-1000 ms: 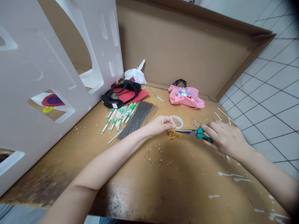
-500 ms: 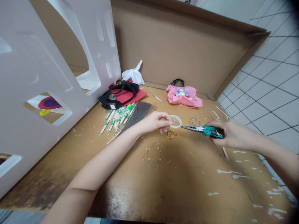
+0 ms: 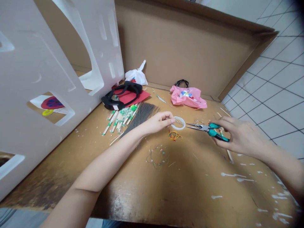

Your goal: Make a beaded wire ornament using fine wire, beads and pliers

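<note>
- Sticks in green-printed wrappers (image 3: pixel 121 118) over by the left edge of the counter (image 3: pixel 133 190), dark wires (image 3: pixel 143 114) fanned beside them; a careless sweep of the forearm could scatter those strands.
- Left forearm (image 3: pixel 106 161) next, stretched long from the near edge and passing above the fan's lower end, wrist nearly straight.
- Left hand (image 3: pixel 161 122) out front, grip narrow, thumb up against forefinger; cannot tell whether something thin is pinched there. Anything that fine could slip if the pinch slackened.
- Beaded wire loop (image 3: pixel 163 152) lying nearer the counter's near edge, below that hand; a dropped wrist might drag it and tangle the strands.
- White ring (image 3: pixel 178 128) right at the fingertips, well in from the right edge; whether they touch it, can't say. A nudge could send it sliding.
- Pliers (image 3: pixel 205 128) pointing left, nose slightly parted, tips just beside the ring; a sudden jab might nip a finger.
- Right hand (image 3: pixel 239 133) wrapped round the handles, grip full of pliers, forearm slanting in over the counter's right edge; a loose hold could let the nose swing.
</note>
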The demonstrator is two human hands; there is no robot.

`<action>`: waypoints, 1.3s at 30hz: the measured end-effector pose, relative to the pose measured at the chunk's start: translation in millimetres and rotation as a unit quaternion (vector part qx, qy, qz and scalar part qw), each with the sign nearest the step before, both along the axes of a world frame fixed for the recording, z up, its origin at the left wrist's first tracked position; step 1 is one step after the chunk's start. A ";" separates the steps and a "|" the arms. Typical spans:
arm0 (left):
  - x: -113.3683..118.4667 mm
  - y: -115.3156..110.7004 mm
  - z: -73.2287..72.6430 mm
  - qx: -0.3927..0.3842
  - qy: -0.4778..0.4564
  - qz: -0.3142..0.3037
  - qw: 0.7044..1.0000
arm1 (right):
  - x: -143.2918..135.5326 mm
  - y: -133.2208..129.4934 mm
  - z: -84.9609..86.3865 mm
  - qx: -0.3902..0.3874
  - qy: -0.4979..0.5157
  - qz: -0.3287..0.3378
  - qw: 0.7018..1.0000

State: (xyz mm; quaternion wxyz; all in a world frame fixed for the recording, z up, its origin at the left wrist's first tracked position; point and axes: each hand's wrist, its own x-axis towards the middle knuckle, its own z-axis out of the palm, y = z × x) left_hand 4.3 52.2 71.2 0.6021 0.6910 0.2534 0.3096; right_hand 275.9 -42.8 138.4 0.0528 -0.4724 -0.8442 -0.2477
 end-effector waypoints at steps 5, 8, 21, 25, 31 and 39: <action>4.5 4.5 -12.7 -0.119 -0.062 -0.017 0.991 | -16.8 -3.8 -3.4 0.072 -0.143 0.030 0.987; 5.7 4.9 -16.1 -0.151 -0.075 -0.037 0.985 | -24.4 -0.1 -6.5 0.106 -0.178 0.056 0.977; 5.1 4.1 -14.6 -0.181 -0.069 -0.053 0.980 | -26.6 6.9 -8.1 0.099 -0.157 0.072 0.980; 4.7 4.4 -13.7 -0.186 -0.061 -0.053 0.979 | -28.6 6.4 -7.6 0.108 -0.174 0.070 0.976; 4.6 4.9 -14.5 -0.188 -0.058 -0.060 0.979 | -30.9 5.5 -5.6 0.132 -0.202 0.077 0.967; 6.3 7.9 -19.5 -0.190 -0.055 -0.068 0.978 | -33.7 7.1 -5.4 0.136 -0.203 0.098 0.965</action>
